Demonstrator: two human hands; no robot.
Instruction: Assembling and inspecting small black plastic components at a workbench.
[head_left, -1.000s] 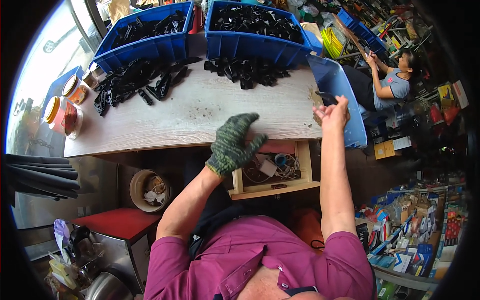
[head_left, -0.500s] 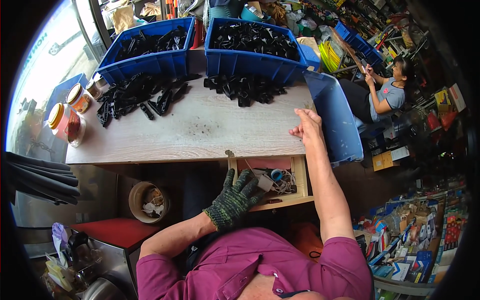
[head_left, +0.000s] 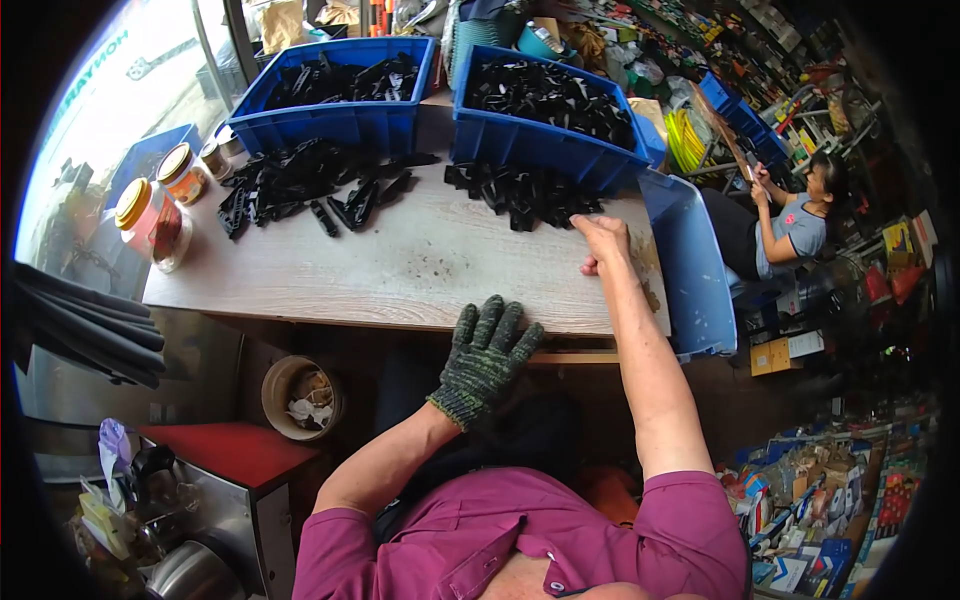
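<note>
the wooden table (head_left: 400,270) fills the middle of the view, with two blue bins (head_left: 340,120) of black plastic parts standing side by side along its far edge and a third, tipped blue bin (head_left: 690,260) hanging off its right end. loose black parts lie in two heaps on the tabletop: a larger spread (head_left: 300,185) in front of the left bin and a smaller pile (head_left: 520,195) in front of the right one. two jars with yellow lids (head_left: 150,215) stand at the left corner. the left hand (head_left: 485,350), in a knitted green-grey glove, rests flat over the near edge of the table with its fingers spread and nothing in it. the bare right hand (head_left: 600,240) lies on the tabletop just beside the smaller pile, fingers loosely curled and touching the nearest pieces; whether it has closed on one i cannot tell. this looks like the reach-and-pick stage of sorting the parts. the next move would call for pinching a single piece free of the pile without dragging its neighbours toward the table's right end.
</note>
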